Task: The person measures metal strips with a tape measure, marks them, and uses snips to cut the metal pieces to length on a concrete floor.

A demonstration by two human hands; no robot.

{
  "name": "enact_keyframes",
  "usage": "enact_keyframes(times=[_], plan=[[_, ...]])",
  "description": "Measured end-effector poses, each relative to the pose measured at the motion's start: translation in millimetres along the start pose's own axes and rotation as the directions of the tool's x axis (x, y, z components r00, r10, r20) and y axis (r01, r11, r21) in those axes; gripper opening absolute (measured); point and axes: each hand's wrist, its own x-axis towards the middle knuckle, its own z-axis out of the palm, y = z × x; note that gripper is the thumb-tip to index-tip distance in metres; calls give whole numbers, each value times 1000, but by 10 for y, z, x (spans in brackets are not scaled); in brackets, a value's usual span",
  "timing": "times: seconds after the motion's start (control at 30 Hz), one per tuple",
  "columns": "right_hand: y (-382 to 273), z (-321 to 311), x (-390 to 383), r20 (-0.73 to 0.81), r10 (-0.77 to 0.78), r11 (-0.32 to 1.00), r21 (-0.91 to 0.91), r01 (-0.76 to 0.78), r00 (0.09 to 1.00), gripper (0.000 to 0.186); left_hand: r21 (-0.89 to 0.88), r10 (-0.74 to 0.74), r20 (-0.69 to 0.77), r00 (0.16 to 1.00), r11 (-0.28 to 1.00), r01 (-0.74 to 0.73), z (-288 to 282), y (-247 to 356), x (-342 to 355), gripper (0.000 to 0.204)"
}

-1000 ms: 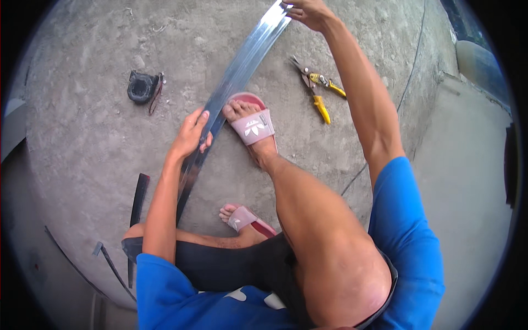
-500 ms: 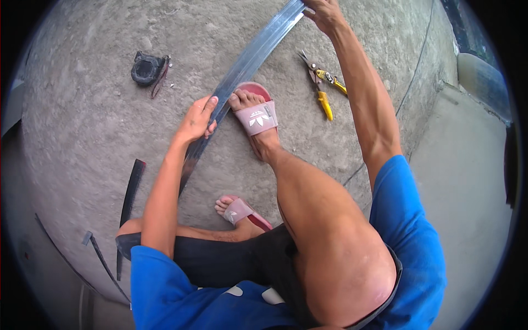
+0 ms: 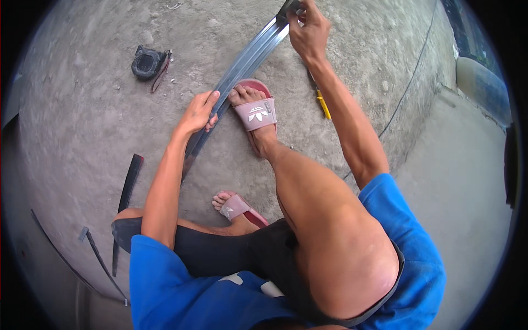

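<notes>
A long, grooved strip of shiny grey metal [image 3: 246,61] slants from beside my left forearm up to the far edge of the view. My left hand [image 3: 197,113] is closed round its lower part, thumb on top. At the far end my right hand [image 3: 311,34] pinches the strip by a dark end portion [image 3: 288,9], which may be a bent flap; its shape is partly hidden by the fingers. My right foot, in a pink slide sandal [image 3: 256,112], rests close against the strip's right side.
A black tape measure [image 3: 147,64] with a cord lies at the far left. Yellow-handled snips [image 3: 323,104] lie mostly hidden behind my right forearm. Dark narrow strips [image 3: 130,184] lie left of my left arm. A thin line [image 3: 410,91] crosses the rough concrete ground at right.
My right hand has shifted slightly left and nearer, its wrist turned, and the dark end portion now shows. My right forearm now covers most of the snips. My left hand keeps its hold.
</notes>
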Motion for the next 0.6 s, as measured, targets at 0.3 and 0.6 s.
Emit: enact_keyframes(times=[0.3, 0.6], plan=[[-193, -16, 212, 249, -135, 976, -136, 173, 959, 38, 191, 121, -170, 978, 978, -87, -133, 49, 77, 44], [12, 509, 796, 614, -225, 955, -13, 295, 756, 39, 970, 772, -219, 597, 237, 49, 111, -188, 31, 46]])
